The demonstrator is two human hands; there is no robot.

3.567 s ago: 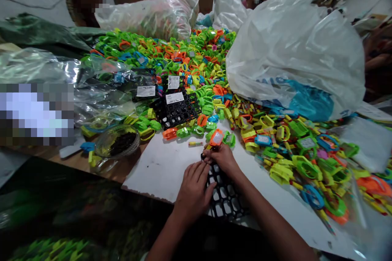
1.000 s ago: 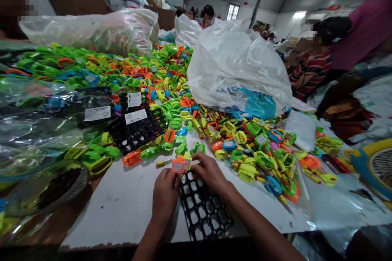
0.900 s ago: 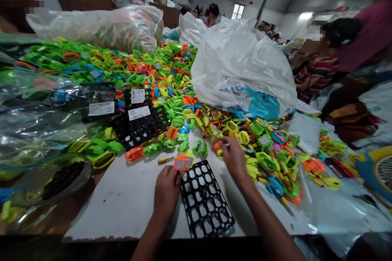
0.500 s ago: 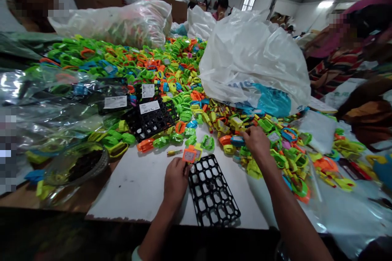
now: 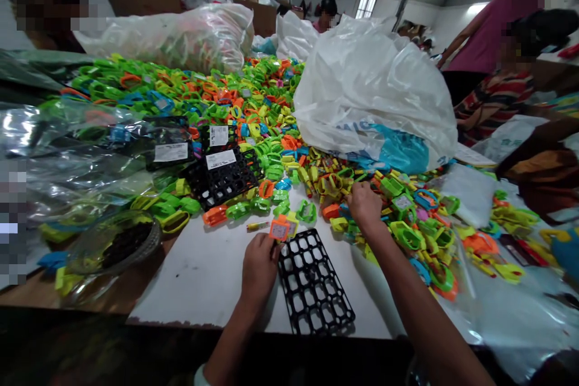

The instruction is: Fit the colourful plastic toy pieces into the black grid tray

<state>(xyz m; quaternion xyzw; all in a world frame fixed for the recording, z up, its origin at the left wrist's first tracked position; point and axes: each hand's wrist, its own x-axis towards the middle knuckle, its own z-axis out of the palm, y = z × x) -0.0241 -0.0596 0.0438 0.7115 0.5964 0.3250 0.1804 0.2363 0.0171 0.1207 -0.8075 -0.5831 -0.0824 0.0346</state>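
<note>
A black grid tray [image 5: 314, 283] lies on the white board in front of me. My left hand [image 5: 259, 262] rests at the tray's top left corner, fingers curled against an orange toy watch [image 5: 280, 230] standing there beside a yellow one. My right hand [image 5: 364, 205] reaches forward into the heap of coloured plastic toy watches [image 5: 407, 223], its fingers curled down among them; what they hold is hidden.
Green, yellow, orange and blue watches [image 5: 217, 96] cover the far table. A stack of black trays with white labels [image 5: 221, 175] lies to the left, a glass bowl [image 5: 120, 244] nearer left, a big white plastic bag [image 5: 375, 96] to the right. Other people sit around.
My right hand left the tray, reached out to the right into the pile, then shifted slightly left. My left hand stays at the tray corner by the orange watch.
</note>
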